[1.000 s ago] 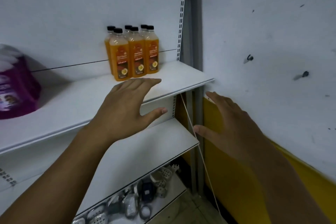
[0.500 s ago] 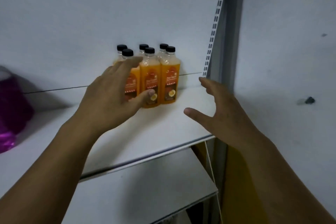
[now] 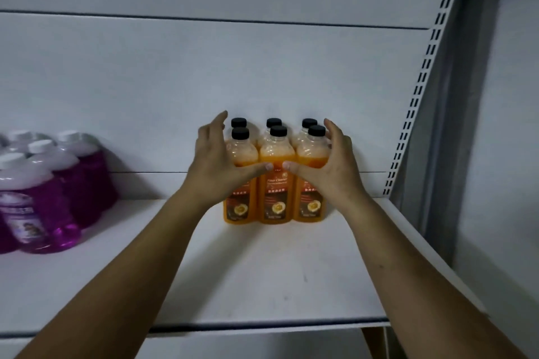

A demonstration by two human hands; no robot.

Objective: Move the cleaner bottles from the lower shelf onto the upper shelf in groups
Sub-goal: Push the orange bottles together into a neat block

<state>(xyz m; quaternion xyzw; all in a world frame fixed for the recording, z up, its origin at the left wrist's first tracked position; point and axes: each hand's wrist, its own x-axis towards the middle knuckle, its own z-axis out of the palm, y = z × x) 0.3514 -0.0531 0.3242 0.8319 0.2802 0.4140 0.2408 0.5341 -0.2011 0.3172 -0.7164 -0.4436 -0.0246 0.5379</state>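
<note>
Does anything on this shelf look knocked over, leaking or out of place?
Nothing stands out. The six orange bottles stand upright in two neat rows, caps on, between the left hand and right hand. The purple bottles are upright too, and the shelf shows no spill.

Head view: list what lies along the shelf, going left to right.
purple bottles → left hand, on the left side of the orange group → orange bottles → right hand, on the group's right side → slotted shelf post
</note>
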